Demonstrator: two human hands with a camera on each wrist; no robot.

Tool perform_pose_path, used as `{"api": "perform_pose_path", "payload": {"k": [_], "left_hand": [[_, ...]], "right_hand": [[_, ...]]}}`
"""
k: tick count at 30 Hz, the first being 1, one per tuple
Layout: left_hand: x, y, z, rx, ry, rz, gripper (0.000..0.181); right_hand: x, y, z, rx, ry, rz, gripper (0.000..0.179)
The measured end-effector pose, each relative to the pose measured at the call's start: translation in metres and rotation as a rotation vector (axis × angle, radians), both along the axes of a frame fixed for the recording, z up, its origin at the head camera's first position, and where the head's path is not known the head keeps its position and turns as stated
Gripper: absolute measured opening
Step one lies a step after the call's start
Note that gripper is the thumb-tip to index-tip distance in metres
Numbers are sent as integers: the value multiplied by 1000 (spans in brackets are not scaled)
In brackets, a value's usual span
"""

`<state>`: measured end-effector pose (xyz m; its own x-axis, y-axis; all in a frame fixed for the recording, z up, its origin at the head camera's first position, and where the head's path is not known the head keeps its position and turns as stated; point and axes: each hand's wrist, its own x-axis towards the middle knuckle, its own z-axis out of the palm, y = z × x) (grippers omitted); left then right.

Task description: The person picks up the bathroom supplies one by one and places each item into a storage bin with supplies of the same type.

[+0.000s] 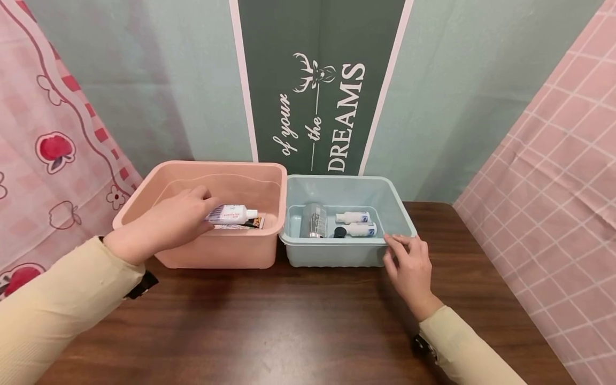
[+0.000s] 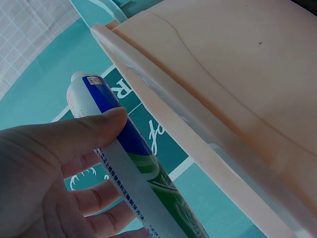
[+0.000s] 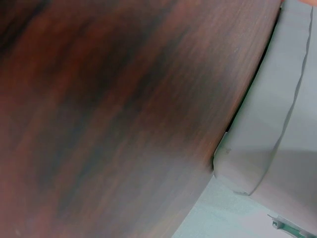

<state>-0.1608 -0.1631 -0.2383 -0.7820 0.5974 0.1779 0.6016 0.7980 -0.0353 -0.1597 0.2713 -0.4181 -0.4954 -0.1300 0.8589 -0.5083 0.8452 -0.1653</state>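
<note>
My left hand grips a white, blue and green toothpaste tube over the pink bin. The thumb lies across the tube near its capped end in the left wrist view, with the fingers behind it. Below the tube, other packages, partly hidden, lie in the pink bin. At the front right corner of the blue bin, my right hand holds the rim, fingertips over it and thumb against the outside. Two small white tubes and a clear bottle with a black cap lie inside.
Both bins stand side by side on a dark wooden table. A green printed cloth hangs behind them. Pink patterned cloth borders the left, pink checked cloth the right. The right wrist view shows mostly table and the blue bin's wall.
</note>
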Motion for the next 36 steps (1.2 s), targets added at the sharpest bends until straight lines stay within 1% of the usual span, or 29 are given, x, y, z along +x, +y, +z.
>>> {"api": "perform_pose_path", "payload": {"k": [5,10,14,17,21,28,33,36], "left_hand": [[-1,1,3,-18,-12,2,30],[-3,2,4,-23,-20,4,35],[-4,2,5,-38,-4,1,36],[-6,0,6,-56,32,1,34],[-7,-1,7,-78,53,-1,33],[-10,1,9,-68,8,16,32],[-13,4,9,-43,-23,14,32],[-14,6,9,-45,-51,23,33]], "right_hand": [[1,0,1,0,-2,-2,30],[1,-1,2,-4,-7,-2,30],[1,0,3,-4,-8,-1,31],[1,0,3,-3,-13,0,31],[1,0,2,-4,-21,-1,31],[1,1,3,1,-23,-4,31],[1,1,3,4,-25,-4,30],[1,1,3,4,-25,-2,29]]}}
